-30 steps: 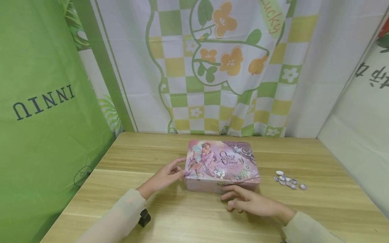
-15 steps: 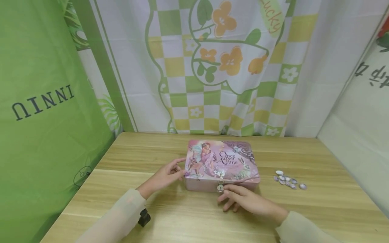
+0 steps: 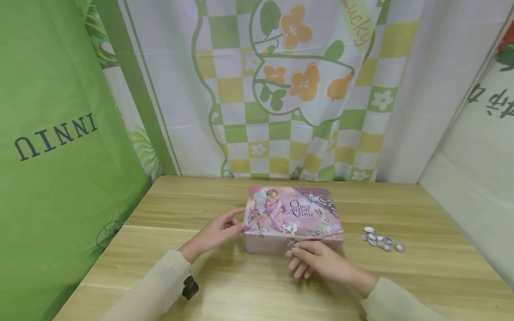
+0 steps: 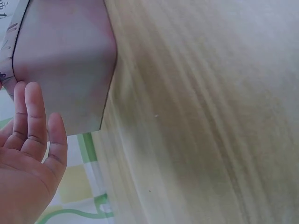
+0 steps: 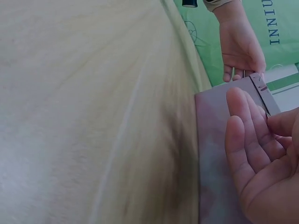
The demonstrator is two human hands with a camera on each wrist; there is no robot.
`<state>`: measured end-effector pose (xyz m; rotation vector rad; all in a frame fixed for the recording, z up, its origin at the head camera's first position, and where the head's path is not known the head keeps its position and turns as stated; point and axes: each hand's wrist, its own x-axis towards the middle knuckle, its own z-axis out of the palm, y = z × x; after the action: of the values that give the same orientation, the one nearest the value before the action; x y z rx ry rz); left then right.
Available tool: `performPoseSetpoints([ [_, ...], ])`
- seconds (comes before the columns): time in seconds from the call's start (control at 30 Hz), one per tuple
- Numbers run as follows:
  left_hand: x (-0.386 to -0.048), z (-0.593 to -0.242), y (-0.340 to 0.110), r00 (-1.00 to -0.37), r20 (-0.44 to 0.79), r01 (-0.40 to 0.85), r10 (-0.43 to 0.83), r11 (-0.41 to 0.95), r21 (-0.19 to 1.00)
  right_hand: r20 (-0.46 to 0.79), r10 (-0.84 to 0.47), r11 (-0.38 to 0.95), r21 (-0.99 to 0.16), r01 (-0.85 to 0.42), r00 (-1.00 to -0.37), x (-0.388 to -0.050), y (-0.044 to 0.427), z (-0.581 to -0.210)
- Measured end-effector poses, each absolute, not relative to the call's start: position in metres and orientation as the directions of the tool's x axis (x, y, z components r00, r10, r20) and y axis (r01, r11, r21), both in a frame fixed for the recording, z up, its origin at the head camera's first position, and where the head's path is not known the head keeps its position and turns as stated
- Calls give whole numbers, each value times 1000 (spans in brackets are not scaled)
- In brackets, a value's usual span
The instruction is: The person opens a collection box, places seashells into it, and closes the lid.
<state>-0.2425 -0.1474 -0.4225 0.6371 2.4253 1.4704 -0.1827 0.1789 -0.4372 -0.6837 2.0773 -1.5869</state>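
A pink tin box (image 3: 293, 214) with a fairy picture and the words "Once upon a Time" on its lid lies closed on the table. From the middle of its front hangs a small silver clasp (image 3: 291, 244). My right hand (image 3: 321, 261) pinches this clasp between thumb and index finger, its other fingers loosely bent below. At the box's left end my left hand (image 3: 214, 234) touches the lid's edge, fingers mostly straight. In the left wrist view the left hand's fingers (image 4: 35, 107) lie close against the tin's side wall.
Several small purple-white shells (image 3: 379, 239) lie in a loose group right of the box on the wooden table (image 3: 168, 205). Patterned curtains (image 3: 273, 147) hang behind it, and a green cloth (image 3: 48, 200) hangs on the left.
The right hand has moved slightly left and now pinches the clasp, which is partly covered by the fingertips. Half a second ago the clasp hung visible beside them. The left hand stays put.
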Motion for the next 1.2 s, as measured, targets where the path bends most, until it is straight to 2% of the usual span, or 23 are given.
performPoseSetpoints([
  [0.4, -247, -407, -146, -856, 141, 352, 496, 362, 863, 12, -636, 219, -956, -195, -772, -192, 182, -413],
  [0.83, -256, -414, -143, -815, 362, 535, 453, 347, 770, 18, -612, 175, -972, -157, -790, -194, 182, -395],
  [1.1, -259, -415, -141, -812, 394, 547, 431, 323, 772, 54, -616, 128, -978, -167, -786, -196, 195, -395],
  [1.2, -262, -416, -140, -814, 393, 543, 427, 321, 776, 49, -633, 148, -972, -183, -772, -197, 208, -394],
])
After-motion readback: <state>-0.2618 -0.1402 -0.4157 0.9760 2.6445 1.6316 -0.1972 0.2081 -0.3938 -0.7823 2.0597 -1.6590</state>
